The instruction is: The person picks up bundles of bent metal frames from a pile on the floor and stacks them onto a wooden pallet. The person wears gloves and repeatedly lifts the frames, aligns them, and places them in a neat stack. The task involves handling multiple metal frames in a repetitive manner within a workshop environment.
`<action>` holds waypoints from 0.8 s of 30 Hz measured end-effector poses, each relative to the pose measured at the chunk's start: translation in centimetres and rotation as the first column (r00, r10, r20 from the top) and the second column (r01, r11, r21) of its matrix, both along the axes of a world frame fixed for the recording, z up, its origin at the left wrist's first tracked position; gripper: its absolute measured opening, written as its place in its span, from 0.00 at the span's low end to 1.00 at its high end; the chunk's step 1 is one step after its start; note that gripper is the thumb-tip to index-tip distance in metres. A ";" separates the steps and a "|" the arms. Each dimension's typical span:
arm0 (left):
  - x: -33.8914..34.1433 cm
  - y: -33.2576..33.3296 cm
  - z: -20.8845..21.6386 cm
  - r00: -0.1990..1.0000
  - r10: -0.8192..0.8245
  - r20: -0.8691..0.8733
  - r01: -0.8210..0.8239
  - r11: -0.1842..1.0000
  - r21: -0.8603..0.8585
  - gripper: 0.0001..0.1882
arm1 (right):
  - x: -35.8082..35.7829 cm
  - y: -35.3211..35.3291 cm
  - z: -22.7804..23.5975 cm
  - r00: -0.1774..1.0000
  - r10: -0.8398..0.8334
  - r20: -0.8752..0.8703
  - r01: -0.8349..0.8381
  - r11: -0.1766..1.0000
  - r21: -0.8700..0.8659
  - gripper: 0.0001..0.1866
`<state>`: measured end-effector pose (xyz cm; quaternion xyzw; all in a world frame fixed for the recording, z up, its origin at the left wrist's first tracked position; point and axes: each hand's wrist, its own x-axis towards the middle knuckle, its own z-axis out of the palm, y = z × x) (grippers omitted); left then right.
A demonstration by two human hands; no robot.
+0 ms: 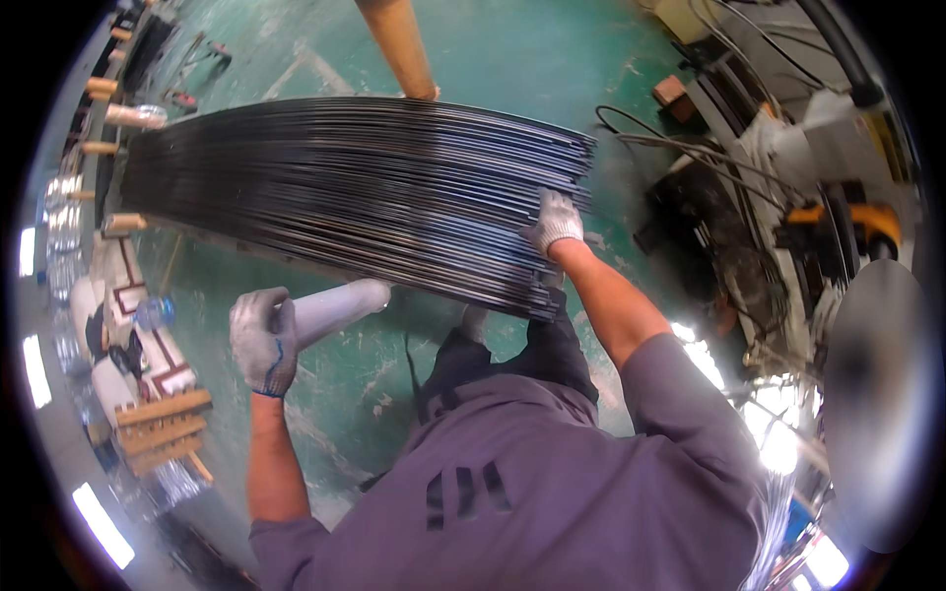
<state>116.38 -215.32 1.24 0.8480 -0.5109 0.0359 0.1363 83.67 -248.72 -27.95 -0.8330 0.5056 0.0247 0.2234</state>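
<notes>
A wide layer of long dark metal rods (335,177) lies across in front of me, raised above the floor, its uneven ends at the right. My right hand (555,222), in a whitish knit glove, is at those ends with bent fingers closed on some rods. The exact rods under the fingers are hidden. Off the near edge of the layer, my gloved left hand (263,338) grips one end of a smooth white cylinder (335,310), which looks like a roll of wrapping film. The cylinder's other end points right, close to the rods' near edge.
A yellow post (397,44) stands beyond the rods. Loose cables (690,148) and dark machinery (705,212) lie at the right, near a yellow-and-black tool (872,227). At the left are wooden slats (163,424) and a water bottle (155,313). The floor (512,59) is green.
</notes>
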 end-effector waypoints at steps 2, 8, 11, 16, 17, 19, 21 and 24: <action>0.1 0.0 -0.2 0.998 0.062 0.016 -0.062 0.998 0.018 0.09 | 2.3 -3.3 -1.4 0.996 0.085 -0.011 -0.085 0.996 -0.008 0.53; -1.5 -0.5 -1.4 0.938 0.299 0.173 -0.309 0.951 0.030 0.10 | 7.3 -4.4 -3.3 0.965 0.166 -0.204 -0.191 0.976 -0.108 0.51; -1.6 -1.7 -1.0 0.931 0.313 0.188 -0.326 0.944 0.044 0.08 | 6.7 -3.7 -6.9 0.934 0.302 -0.192 -0.319 0.946 -0.064 0.34; 1.8 -4.5 -0.6 0.909 0.390 0.144 -0.407 0.906 0.116 0.08 | 5.8 -4.4 -8.4 0.892 0.414 -0.181 -0.383 0.905 0.184 0.21; 2.7 -4.7 -0.7 0.914 0.374 0.156 -0.392 0.914 0.107 0.08 | 6.2 -5.3 -7.7 0.900 0.404 -0.162 -0.358 0.899 0.253 0.17; 3.3 -3.7 -0.9 0.919 0.362 0.158 -0.378 0.922 0.086 0.09 | 6.9 -7.6 -6.5 0.864 0.471 -0.179 -0.401 0.858 0.321 0.18; 3.7 -2.1 -0.9 0.904 0.395 0.164 -0.416 0.902 0.116 0.09 | 7.5 -9.1 -5.5 0.851 0.501 -0.158 -0.419 0.829 0.371 0.23; 3.8 -1.9 -1.1 0.906 0.390 0.164 -0.408 0.908 0.099 0.09 | 7.9 -11.2 -4.1 0.829 0.556 -0.064 -0.446 0.725 0.525 0.25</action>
